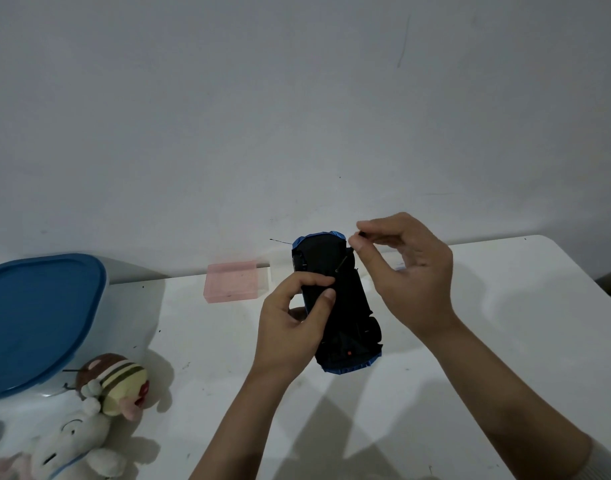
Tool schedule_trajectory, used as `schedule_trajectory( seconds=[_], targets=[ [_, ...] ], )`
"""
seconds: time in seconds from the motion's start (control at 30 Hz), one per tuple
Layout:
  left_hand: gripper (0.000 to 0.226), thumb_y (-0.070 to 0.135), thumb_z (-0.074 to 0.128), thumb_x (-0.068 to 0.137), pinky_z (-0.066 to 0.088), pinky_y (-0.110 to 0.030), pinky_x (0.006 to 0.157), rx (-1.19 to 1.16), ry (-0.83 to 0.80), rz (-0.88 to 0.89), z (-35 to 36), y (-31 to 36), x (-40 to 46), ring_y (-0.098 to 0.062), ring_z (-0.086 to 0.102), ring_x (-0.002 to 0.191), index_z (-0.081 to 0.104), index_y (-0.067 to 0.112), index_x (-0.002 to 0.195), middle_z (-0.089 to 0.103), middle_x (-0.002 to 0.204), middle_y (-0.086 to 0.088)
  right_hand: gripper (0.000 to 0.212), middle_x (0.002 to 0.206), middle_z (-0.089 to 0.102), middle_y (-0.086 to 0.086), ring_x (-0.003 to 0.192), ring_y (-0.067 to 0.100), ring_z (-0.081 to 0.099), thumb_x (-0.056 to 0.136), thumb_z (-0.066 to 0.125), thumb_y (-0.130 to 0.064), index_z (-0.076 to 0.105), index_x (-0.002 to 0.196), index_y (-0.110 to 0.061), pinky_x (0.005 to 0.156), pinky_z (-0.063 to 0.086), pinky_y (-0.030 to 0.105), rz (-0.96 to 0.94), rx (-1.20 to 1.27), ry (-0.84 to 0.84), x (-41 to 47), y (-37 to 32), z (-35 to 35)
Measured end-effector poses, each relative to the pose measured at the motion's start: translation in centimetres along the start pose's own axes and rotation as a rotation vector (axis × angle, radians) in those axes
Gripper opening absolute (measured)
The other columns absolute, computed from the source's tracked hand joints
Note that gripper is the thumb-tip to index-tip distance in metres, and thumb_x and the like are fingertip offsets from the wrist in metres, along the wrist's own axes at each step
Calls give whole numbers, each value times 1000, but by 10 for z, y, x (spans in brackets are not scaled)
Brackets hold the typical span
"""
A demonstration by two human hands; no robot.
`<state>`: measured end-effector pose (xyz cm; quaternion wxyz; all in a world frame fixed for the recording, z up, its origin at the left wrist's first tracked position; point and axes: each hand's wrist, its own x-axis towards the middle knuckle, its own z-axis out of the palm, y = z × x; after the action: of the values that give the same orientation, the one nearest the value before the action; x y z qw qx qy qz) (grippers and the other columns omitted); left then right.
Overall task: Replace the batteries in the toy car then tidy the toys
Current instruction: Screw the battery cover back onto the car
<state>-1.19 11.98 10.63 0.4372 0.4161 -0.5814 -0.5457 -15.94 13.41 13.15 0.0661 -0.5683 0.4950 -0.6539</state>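
Two hands are up in the middle of the frame, and both are busy with the toy car (335, 299). You've got it flipped over, so its black underside faces the camera; the blue body only shows along the top and bottom edges. It's held above the white table (470, 341), nose end toward the wall, slightly tilted.

Your left hand (293, 323) grips the car from the left side, thumb pressed across the black underside and the other fingers wrapped around behind it.

Your right hand (408, 271) sits just right of the car's upper end, thumb and forefinger pinched together on a small dark thing (361, 234). It's too small to say what it is. A thin dark rod (342, 264) slants across the underside just below that pinch, and I can't tell whether the two are joined. The other fingers of that hand are loosely curled.

Over on the left edge of the frame there's a big tub with a blue lid (37, 320) on the table. Below it, in the lower left corner, a couple of plush toys (100, 410) lie in a heap, one with a striped cap. A pink translucent box (235, 282) sits on the table near the wall, just left of the car.
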Motion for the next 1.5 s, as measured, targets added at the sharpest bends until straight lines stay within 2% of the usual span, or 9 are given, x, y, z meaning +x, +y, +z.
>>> schedule_trajectory(
  seconds=[0.13,0.5,0.7,0.87,0.97,1.07,1.17,1.33,1.5],
  targets=[
    [19,1,62,86,58,-46,61,1,3,-26,0,0,-2,-24,69,64,67,19,85,69,79,11,10,99,70,6,98,18,67,83,66,2,69,92,-3,86,53,34,-20,-10,-68,-2,2,-1],
    [17,1,62,87,61,-43,63,3,-20,-54,2,-3,-6,-24,70,66,67,18,86,70,80,10,15,82,71,-3,80,5,69,76,74,1,70,88,-8,77,50,16,14,-54,-46,-3,-3,4],
    [16,1,62,86,60,-44,64,2,-13,-59,2,-5,-6,-24,70,65,67,16,86,70,82,8,13,92,73,7,89,13,70,80,69,5,73,91,-1,81,52,24,-99,-104,-105,-2,0,2],
    [17,1,62,86,61,-40,61,-2,-18,-50,1,-4,-8,-24,70,66,67,17,85,70,81,10,17,76,69,5,74,7,65,75,76,1,72,90,-7,75,47,16,-48,-107,-72,0,-4,4],
    [17,1,62,86,60,-44,63,-1,-14,-52,1,-3,-7,-25,70,67,67,18,85,69,80,11,15,83,69,10,81,10,65,77,73,2,73,91,-5,78,48,19,-85,-108,-88,1,-2,3],
    [19,1,62,86,59,-44,62,6,0,-59,1,-3,-7,-20,69,63,67,20,83,69,79,12,16,93,73,5,91,12,69,81,69,3,73,94,-5,83,51,23,-33,-74,-124,1,-5,0],
    [20,1,62,86,59,-42,62,-4,5,-65,0,-3,-7,-16,68,62,68,19,83,68,81,9,19,80,71,-3,78,5,67,75,76,-2,72,89,-13,78,49,18,50,-40,-76,3,-8,0],
    [18,1,62,86,59,-43,63,-25,11,-66,0,-3,-6,-23,69,64,68,18,84,68,85,3,9,83,68,3,83,7,64,80,71,-2,71,88,-8,79,47,19,-55,-122,-74,3,-5,-4],
    [18,-1,63,85,60,-44,64,-26,18,-55,0,-5,-4,-19,68,65,68,17,84,68,92,-7,20,80,71,-10,78,9,69,79,72,-2,69,92,-16,78,53,23,118,0,-43,-1,-7,-4]
  ],
)
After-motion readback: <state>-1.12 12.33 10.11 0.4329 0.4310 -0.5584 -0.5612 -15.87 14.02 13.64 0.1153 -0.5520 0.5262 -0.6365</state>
